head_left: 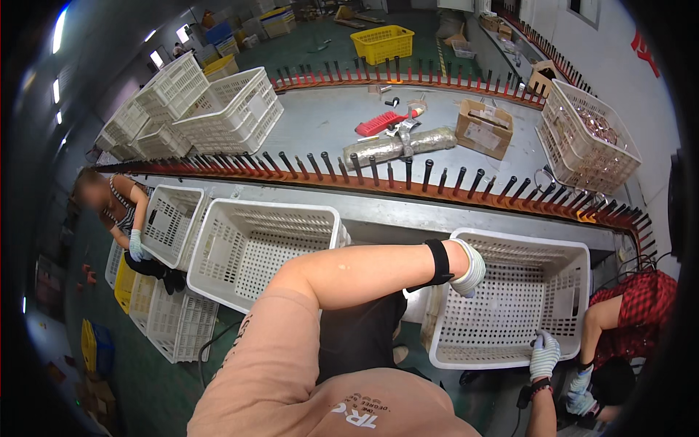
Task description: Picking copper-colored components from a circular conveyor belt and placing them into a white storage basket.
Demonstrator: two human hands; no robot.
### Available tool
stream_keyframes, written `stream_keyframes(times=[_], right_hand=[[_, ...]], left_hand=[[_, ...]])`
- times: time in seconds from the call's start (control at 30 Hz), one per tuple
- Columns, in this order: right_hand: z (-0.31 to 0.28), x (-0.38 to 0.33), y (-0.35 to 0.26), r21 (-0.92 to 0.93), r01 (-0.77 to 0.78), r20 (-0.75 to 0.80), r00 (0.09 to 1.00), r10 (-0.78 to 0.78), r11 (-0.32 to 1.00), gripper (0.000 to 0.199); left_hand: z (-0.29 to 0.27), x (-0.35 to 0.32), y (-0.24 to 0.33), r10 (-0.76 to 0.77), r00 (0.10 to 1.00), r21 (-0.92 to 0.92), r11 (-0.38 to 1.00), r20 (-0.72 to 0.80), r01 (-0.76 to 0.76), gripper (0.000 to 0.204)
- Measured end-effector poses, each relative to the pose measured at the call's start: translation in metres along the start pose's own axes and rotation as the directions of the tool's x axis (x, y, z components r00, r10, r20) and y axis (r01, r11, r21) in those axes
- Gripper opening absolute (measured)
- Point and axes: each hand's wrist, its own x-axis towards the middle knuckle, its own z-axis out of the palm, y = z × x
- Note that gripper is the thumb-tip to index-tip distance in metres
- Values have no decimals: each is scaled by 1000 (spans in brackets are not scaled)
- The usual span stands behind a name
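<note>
A white plastic crate (510, 362) with a perforated floor is in front of me on the right, with nothing seen lying in it. My left hand (470, 271), in a striped white glove, reaches over the crate's left rim near the far corner. Its fingers are bent down against the inside of that end, their tips partly hidden. My right hand (545, 357), gloved alike, is closed on the near rim toward the right corner. A small dark spot shows at its fingertips.
Another white crate (266, 205) stands to my left. Beyond runs a rail of upright black-tipped pegs (408, 175). Behind it are a wrapped roll (400, 146), red brush (380, 123), cardboard box (483, 130) and filled crate (590, 138). Co-workers sit left (131, 211) and right (633, 313).
</note>
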Motion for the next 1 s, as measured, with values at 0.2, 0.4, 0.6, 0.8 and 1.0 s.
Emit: stream_keyframes(times=[0.2,0.4,0.6,0.8,1.0], right_hand=[[-4,-1,-7,42,-23,12,1000,23,999,20],[-6,-2,-9,60,-32,11,999,31,998,21],[-6,0,-11,58,-20,8,1000,20,998,22],[-4,0,-8,77,-26,29,999,23,997,22],[-2,0,-5,74,-21,4,1000,20,997,23]], left_hand=[[4,6,-3,-7,1000,-7,1000,11,7,39],[2,6,-2,2,1000,1,1000,27,-2,41],[0,5,-2,-12,999,-1,1000,35,12,41],[4,7,-4,-2,1000,-5,1000,13,2,41],[4,10,-6,2,1000,-5,1000,25,-2,42]])
